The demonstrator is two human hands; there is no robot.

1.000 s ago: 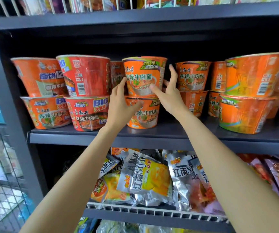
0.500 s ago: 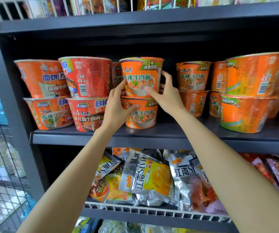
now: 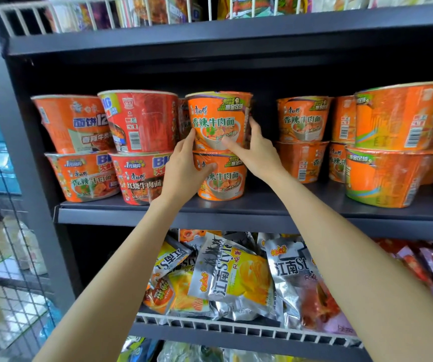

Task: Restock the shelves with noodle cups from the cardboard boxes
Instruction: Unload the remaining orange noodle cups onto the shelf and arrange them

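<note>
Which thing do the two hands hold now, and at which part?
Both hands hold the upper noodle cup by its lower sides: left hand at its left, right hand at its right.

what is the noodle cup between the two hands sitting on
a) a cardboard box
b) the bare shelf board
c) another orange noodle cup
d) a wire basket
c: the upper noodle cup, held between the left hand and right hand, stands stacked on a lower orange noodle cup, and that lower one rests on the dark shelf.
</note>
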